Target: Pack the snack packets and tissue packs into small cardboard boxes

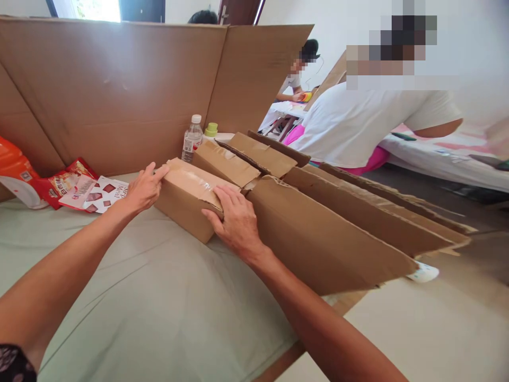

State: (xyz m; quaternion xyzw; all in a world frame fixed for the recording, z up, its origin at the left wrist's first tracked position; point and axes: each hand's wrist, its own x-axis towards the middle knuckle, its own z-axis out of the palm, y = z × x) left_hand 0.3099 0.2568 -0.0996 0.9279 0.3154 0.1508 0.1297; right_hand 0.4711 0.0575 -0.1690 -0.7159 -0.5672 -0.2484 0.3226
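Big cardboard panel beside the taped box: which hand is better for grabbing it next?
Probably the right hand. It rests on the taped box at the end beside the big cardboard panel. The left hand touches the box's other end, farther away.

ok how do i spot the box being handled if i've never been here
Start at the tall cardboard panel standing across the back, then come down to the green cloth in front of it. On that cloth, near the white-capped bottle, sits a box with shiny tape on top. Unlike the cardboard beside it, it has the left hand and right hand on it.
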